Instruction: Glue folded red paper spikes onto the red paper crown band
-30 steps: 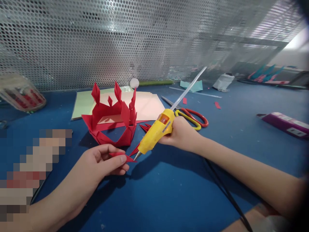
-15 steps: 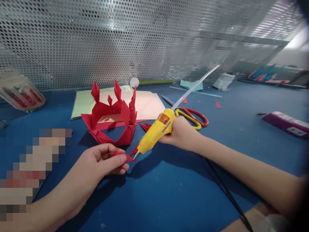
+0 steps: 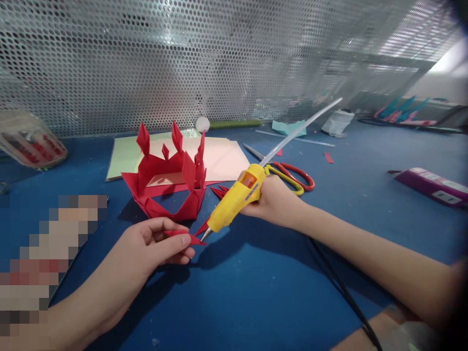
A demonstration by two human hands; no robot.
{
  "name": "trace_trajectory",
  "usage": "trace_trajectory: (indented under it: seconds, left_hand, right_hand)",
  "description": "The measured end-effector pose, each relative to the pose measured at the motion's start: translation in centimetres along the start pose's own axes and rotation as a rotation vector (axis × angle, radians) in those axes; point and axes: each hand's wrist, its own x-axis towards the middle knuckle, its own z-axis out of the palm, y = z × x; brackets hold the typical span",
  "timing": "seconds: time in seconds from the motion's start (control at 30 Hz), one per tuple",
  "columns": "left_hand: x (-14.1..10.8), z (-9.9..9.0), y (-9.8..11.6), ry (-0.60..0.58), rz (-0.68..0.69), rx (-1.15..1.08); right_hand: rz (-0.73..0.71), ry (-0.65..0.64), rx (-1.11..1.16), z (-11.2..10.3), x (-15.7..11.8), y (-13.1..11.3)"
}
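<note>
Now pinching a slim folded red paper piece (image 3: pixel 195 240) between thumb and fingers of the left hand (image 3: pixel 149 248), just in front of a red paper crown (image 3: pixel 175 215), and gripping a yellow glue gun (image 3: pixel 233 204) in the right hand (image 3: pixel 275 201). Lying directly in the left fingers, so much nearer to that hand, and down to the left of the right hand, beyond the length of the gun. Stretched mostly sideways along its long axis, sloping a little toward the wearer at the right end, and pointing its free tip rightward, out past the left thumb. Aimed down and leftward, at a slant to that axis, with the metal nozzle (image 3: pixel 205 235) right at the exposed part near the tip; cannot be sure of actual contact there, given so small a detail. Trailing a clear glue stick (image 3: pixel 300 131) up and away from the back of the gun. Set near the right hand on the blue table (image 3: pixel 248 297), a pair of scissors (image 3: pixel 256 153) with red and yellow handles; partly behind the gun, more red folded points (image 3: pixel 218 192); and beyond the crown, pale paper sheets (image 3: pixel 230 161).
</note>
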Motion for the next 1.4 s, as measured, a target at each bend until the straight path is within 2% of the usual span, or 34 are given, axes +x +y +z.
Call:
trace_trajectory:
  seconds: [1.4]
  left_hand:
    - [0.03, 0.20, 0.36, 0.032, -0.025, -0.012]
  right_hand:
    - [-0.034, 0.040, -0.095, -0.46, -0.17, 0.07]
